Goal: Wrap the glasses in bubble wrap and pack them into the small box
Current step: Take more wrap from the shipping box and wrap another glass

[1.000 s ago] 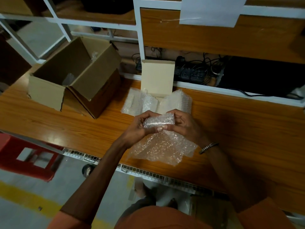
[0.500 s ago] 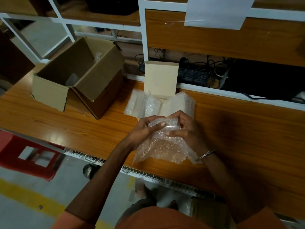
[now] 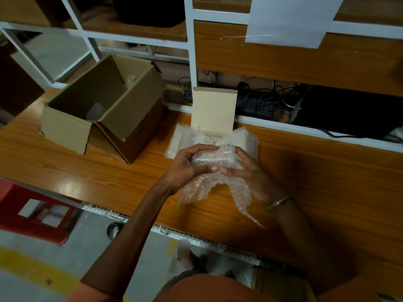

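A clear glass (image 3: 212, 160) lies on its side inside a sheet of bubble wrap (image 3: 237, 188), held above the wooden table. My left hand (image 3: 185, 168) grips its left end with curled fingers. My right hand (image 3: 246, 171) grips the right end, thumb underneath. Loose wrap hangs down below both hands. Just behind them stands the small beige box (image 3: 214, 113) with its lid raised; bubble wrap (image 3: 181, 140) spills over its sides and hides the inside.
A large open cardboard box (image 3: 104, 105) sits at the left of the wooden table (image 3: 65, 168), with a glass (image 3: 96, 111) inside. White shelf frames and cables run behind. A red stool (image 3: 28, 212) stands on the floor below left.
The wrapped glass has been turned between both hands and the loose wrap has swung down beneath it. The hands stay in front of the small box.
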The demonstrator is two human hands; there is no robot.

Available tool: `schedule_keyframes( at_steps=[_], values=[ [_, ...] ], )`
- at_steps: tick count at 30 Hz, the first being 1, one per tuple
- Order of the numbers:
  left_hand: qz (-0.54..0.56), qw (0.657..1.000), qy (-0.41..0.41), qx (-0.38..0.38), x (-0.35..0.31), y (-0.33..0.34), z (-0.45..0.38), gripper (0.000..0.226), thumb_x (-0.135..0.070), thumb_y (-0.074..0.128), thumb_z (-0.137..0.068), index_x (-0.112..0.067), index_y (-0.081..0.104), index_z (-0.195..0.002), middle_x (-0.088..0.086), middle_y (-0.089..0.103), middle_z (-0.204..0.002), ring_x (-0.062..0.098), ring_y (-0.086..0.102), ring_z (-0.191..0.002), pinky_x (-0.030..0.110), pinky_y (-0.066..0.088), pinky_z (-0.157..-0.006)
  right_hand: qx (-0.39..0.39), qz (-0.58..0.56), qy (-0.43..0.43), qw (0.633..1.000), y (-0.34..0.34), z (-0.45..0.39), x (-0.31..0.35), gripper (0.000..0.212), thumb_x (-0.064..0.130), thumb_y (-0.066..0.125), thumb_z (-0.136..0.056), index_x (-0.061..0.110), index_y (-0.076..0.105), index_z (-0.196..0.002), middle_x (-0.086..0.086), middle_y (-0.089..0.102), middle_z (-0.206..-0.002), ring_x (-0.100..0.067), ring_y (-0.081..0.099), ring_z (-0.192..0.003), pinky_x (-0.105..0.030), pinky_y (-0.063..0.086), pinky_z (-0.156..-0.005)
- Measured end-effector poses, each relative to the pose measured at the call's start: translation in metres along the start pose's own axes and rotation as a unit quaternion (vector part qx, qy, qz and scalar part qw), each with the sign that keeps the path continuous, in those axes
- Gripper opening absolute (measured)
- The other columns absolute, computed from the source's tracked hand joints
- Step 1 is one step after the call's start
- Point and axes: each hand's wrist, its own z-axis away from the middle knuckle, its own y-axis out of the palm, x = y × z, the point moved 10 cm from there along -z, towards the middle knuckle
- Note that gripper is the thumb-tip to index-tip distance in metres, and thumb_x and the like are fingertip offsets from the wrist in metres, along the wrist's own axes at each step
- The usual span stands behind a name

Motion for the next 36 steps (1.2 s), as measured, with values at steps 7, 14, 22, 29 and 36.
schedule_keyframes(
  at_steps=[7, 14, 22, 29, 36],
  values=[
    [0.065, 0.994, -0.075, 0.040, 0.006, 0.002, 0.002, 0.042, -0.035, 0.055, -0.110, -0.021, 0.058, -0.149, 0.003, 0.069, -0.143, 0.024, 0.068, -0.130, 0.048, 0.055, -0.109, -0.037, 0.014, -0.055, 0.998, -0.006, -0.006, 0.015, 0.076, -0.002, 0.081, -0.078, 0.014, 0.053, -0.147, -0.015, 0.069, -0.136, -0.035, 0.068, -0.125, -0.053, 0.058, -0.101],
    [0.084, 0.987, -0.127, 0.043, 0.030, 0.005, -0.005, 0.044, -0.040, 0.060, -0.108, -0.009, 0.065, -0.139, 0.016, 0.073, -0.134, 0.036, 0.068, -0.128, 0.061, 0.045, -0.117, -0.048, 0.073, -0.057, 0.995, -0.010, -0.011, 0.011, 0.082, -0.013, 0.081, -0.077, 0.023, 0.056, -0.147, -0.007, 0.065, -0.142, -0.028, 0.065, -0.128, -0.053, 0.056, -0.105],
    [0.092, 0.992, -0.082, -0.002, 0.033, -0.006, -0.012, 0.046, -0.009, 0.075, -0.096, -0.019, 0.068, -0.140, -0.003, 0.070, -0.141, 0.017, 0.067, -0.130, 0.035, 0.059, -0.101, 0.015, -0.042, 0.015, 0.999, -0.002, -0.014, 0.008, 0.064, 0.006, 0.073, -0.094, 0.033, 0.055, -0.148, -0.005, 0.060, -0.149, -0.036, 0.061, -0.134, -0.063, 0.052, -0.105],
    [0.059, 0.996, -0.065, 0.027, 0.025, -0.001, -0.013, 0.053, -0.001, 0.076, -0.093, -0.023, 0.067, -0.141, -0.006, 0.066, -0.145, 0.016, 0.066, -0.131, 0.036, 0.061, -0.099, -0.062, -0.032, -0.014, 0.997, -0.008, -0.021, 0.004, 0.051, 0.013, 0.081, -0.090, 0.015, 0.061, -0.137, -0.014, 0.070, -0.133, -0.035, 0.068, -0.125, -0.053, 0.057, -0.101],
    [0.116, 0.977, -0.178, 0.036, 0.028, 0.012, -0.012, 0.050, -0.053, 0.051, -0.107, -0.018, 0.063, -0.141, 0.007, 0.077, -0.126, 0.024, 0.077, -0.111, 0.035, 0.061, -0.092, -0.127, 0.006, -0.090, 0.988, -0.023, -0.015, 0.014, 0.051, 0.001, 0.088, -0.070, 0.020, 0.072, -0.115, 0.000, 0.073, -0.123, -0.021, 0.072, -0.114, -0.045, 0.063, -0.087]
  ],
)
